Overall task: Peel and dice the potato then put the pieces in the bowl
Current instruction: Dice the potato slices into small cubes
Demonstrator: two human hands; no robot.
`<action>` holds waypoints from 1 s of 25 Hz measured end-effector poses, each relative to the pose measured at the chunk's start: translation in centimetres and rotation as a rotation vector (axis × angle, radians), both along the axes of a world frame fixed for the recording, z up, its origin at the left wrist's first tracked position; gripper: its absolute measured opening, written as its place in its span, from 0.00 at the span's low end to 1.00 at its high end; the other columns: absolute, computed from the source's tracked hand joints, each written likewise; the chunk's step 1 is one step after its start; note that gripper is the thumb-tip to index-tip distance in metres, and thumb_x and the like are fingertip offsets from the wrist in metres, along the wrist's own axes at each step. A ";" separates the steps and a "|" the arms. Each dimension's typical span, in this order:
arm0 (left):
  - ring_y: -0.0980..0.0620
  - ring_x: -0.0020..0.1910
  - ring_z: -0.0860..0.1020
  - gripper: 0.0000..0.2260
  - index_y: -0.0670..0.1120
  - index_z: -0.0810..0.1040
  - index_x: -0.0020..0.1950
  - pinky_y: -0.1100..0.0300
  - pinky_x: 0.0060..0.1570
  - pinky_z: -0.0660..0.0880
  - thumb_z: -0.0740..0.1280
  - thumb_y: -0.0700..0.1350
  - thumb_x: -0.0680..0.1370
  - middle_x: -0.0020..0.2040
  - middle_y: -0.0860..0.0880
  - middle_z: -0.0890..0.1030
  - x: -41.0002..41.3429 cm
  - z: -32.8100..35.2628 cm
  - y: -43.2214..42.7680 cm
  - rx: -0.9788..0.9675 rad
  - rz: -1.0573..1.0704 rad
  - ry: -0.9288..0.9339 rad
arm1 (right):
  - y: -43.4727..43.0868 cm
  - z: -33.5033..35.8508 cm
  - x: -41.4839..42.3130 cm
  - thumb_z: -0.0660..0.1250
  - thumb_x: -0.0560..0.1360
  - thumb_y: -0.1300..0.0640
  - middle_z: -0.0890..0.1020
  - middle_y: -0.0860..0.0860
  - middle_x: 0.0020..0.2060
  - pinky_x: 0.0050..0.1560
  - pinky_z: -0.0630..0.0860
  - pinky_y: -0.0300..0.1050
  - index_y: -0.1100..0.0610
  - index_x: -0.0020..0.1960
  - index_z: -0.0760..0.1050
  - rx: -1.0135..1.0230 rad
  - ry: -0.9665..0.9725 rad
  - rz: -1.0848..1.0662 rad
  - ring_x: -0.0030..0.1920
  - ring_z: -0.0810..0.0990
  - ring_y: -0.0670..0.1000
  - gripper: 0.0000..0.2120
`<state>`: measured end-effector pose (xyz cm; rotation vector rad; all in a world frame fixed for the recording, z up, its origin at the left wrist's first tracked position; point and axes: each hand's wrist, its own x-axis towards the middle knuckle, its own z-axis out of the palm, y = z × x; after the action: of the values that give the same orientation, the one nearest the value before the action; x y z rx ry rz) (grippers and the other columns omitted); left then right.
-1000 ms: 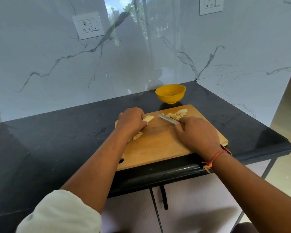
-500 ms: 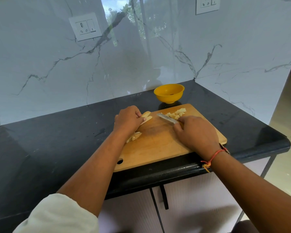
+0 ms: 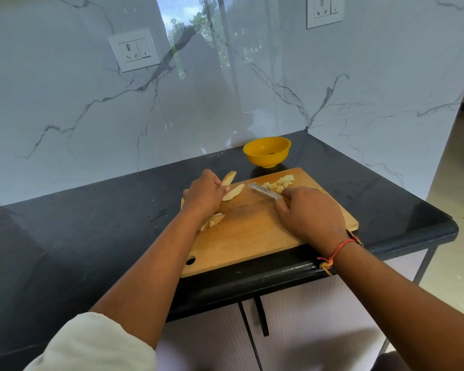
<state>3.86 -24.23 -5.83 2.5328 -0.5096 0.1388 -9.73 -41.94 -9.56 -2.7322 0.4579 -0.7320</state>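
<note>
Half diced, we judge: pale potato cubes (image 3: pixel 279 183) at the wooden board's (image 3: pixel 252 236) far-right corner, left hand (image 3: pixel 202 195) holding uncut strips (image 3: pixel 233 192), right hand (image 3: pixel 310 212) gripping a steel knife (image 3: pixel 264 191), yellow plastic bowl (image 3: pixel 267 152) unfilled.

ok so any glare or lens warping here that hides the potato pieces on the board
Head view: the glossy marble wall carries a bright window reflection above the bowl, but no glare reaches the cutting board; the diced pieces and knife are evenly lit and fairly sharp; the wide lens bows the counter edge and tilts the socket.
</note>
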 end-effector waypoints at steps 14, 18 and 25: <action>0.55 0.43 0.78 0.09 0.54 0.77 0.39 0.42 0.56 0.77 0.74 0.47 0.75 0.39 0.57 0.79 -0.4 0.2 0.1 0.052 -0.127 -0.110 | 0.0 0.1 0.0 0.55 0.80 0.43 0.76 0.45 0.32 0.35 0.79 0.45 0.48 0.45 0.79 0.019 -0.008 -0.013 0.33 0.75 0.45 0.17; 0.55 0.43 0.77 0.07 0.52 0.78 0.41 0.45 0.62 0.72 0.73 0.46 0.77 0.39 0.56 0.80 -1.1 -0.3 0.0 0.109 -0.137 -0.200 | 0.0 0.1 0.0 0.56 0.80 0.43 0.76 0.45 0.32 0.33 0.76 0.42 0.48 0.44 0.79 0.024 -0.012 -0.018 0.33 0.75 0.44 0.16; 0.54 0.47 0.79 0.05 0.52 0.83 0.49 0.51 0.56 0.75 0.70 0.52 0.78 0.45 0.54 0.83 -1.9 -0.1 -0.8 -0.018 -0.163 -0.143 | 0.0 0.2 -0.2 0.56 0.80 0.43 0.76 0.46 0.32 0.32 0.75 0.43 0.49 0.45 0.79 0.041 -0.033 -0.035 0.33 0.75 0.45 0.16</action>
<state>2.00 -25.07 -5.91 2.4628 -0.7650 0.2643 -9.90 -41.97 -9.35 -2.6764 0.5093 -0.7671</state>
